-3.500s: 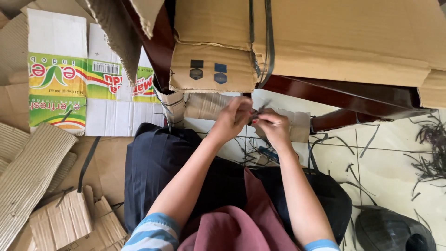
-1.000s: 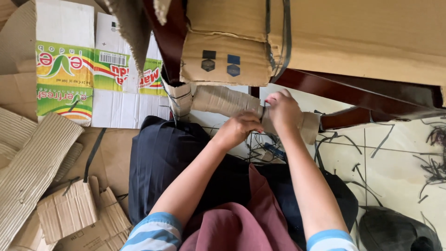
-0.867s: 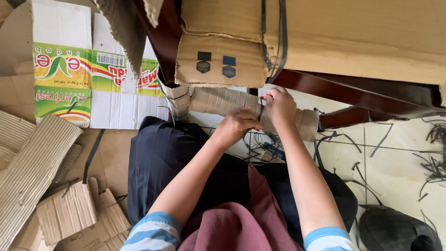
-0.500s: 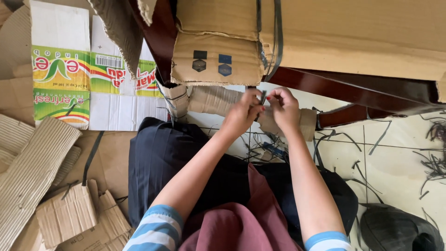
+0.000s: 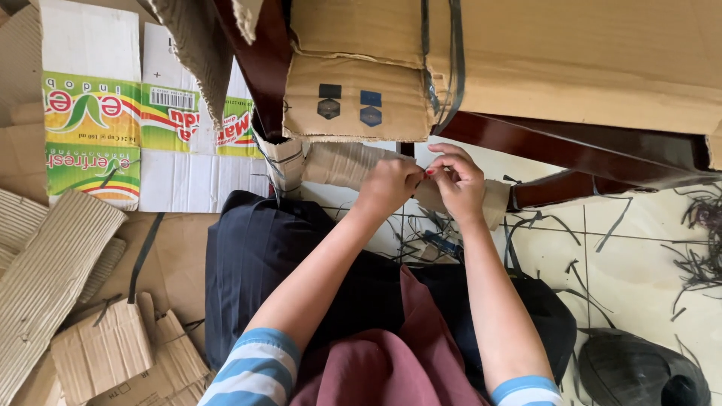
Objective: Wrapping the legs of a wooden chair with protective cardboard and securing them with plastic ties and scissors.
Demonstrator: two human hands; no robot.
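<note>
Pinching the dark strap [image 5: 426,172] between my left hand [image 5: 387,188] and right hand [image 5: 460,183], fingertips meeting. The cardboard-wrapped rail [image 5: 342,164] runs sideways right behind my fingers, both hands equally close.

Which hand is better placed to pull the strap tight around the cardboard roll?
Probably the right hand: its fingertips pinch at the strap over the corrugated brown cardboard roll, while the left hand braces the roll.

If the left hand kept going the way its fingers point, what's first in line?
The left hand points up-right at the right hand, whose fingers nearly touch it; they come first. Behind lies the cardboard-wrapped rail; depth is unclear.
</note>
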